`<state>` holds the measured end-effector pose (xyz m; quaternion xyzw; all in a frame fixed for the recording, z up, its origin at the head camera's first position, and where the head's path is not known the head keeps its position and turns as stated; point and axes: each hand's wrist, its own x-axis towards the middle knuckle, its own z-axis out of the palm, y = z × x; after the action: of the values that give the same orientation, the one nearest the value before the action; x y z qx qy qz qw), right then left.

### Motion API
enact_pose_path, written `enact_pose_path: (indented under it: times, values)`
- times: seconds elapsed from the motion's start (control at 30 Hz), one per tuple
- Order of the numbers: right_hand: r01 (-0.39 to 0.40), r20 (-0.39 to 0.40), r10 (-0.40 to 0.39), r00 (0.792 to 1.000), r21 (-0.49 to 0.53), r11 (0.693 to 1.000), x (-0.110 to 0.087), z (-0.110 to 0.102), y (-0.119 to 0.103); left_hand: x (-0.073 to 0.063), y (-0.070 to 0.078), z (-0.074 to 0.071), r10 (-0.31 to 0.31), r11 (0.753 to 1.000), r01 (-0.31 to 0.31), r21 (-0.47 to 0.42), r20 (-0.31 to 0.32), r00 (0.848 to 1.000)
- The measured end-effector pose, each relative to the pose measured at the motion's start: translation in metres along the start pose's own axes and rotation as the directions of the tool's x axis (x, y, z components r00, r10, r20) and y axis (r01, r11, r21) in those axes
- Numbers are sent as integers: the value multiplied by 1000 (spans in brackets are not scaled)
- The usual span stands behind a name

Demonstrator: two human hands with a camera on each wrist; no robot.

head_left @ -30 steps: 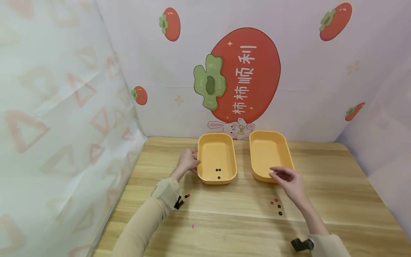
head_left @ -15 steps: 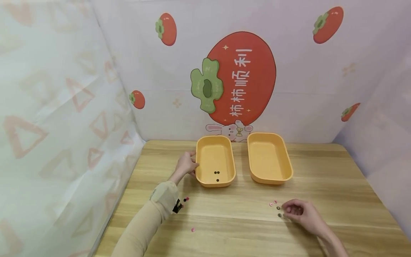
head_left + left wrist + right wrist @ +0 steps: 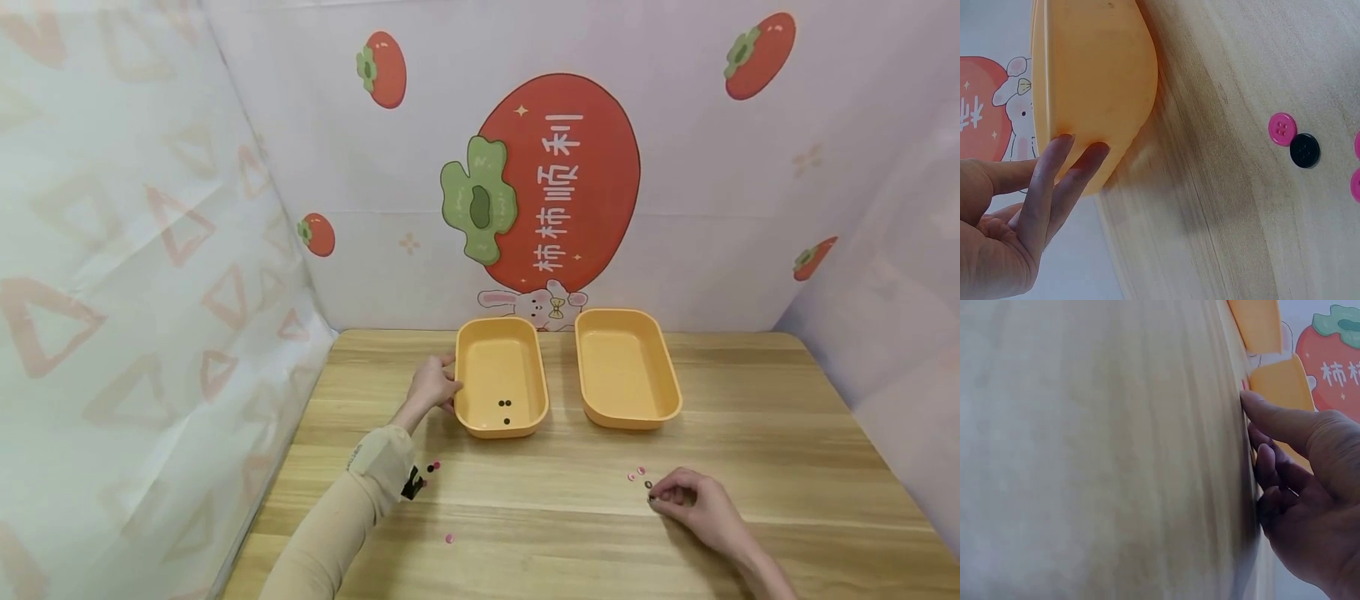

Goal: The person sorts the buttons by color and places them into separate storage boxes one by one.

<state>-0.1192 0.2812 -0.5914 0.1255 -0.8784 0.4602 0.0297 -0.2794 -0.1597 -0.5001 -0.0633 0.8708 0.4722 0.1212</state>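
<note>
My left hand [image 3: 431, 384] rests its fingers against the outer left side of the left yellow tray [image 3: 542, 367]. In the left wrist view, the fingertips [image 3: 1094, 153] touch that tray's wall. Three black buttons [image 3: 507, 421] lie inside it. Down on the table at the right, my right hand [image 3: 701, 510] pinches a black button [image 3: 652, 498] between thumb and index finger; the fingertips partly cover it. Another black button [image 3: 648, 484] and two pink buttons [image 3: 641, 471] lie just beyond. The right wrist view hides the pinched button behind the thumb [image 3: 1272, 412].
A second yellow tray [image 3: 675, 392] stands to the right of the first. Near my left sleeve lie a black button [image 3: 1305, 150] and several pink buttons [image 3: 1282, 129]. One pink button [image 3: 450, 538] sits alone nearer the front. A printed backdrop [image 3: 697, 250] closes off the table's back.
My right hand has come from above the right tray's front edge down to the table, and its fingertips have closed on a black button. The left hand stays at the left tray.
</note>
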Motion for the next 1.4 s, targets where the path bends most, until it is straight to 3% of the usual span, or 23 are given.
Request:
enact_pose_path:
  times: [0.4,0.67,0.83,1.13,1.4]
  values:
    - [5,-53,-8,999,-56,998,0,5,-6,-3,-1,-1,-22,1000,22,17,-14,1000]
    - [-50,-142,51,988,12,999,-1,-1,-6,-1,3,5,-18,1000,18,4,-17,1000]
    - [-94,-142,103,985,70,993,2,-9,-9,1,6,8,-21,1000,21,-7,-16,1000]
    - [-78,-161,104,981,163,984,19,-16,-34,3,4,8,-25,1000,25,-1,3,1000]
    - [-13,-185,56,981,228,974,47,2,-59,4,3,-2,-22,999,22,44,2,1000]
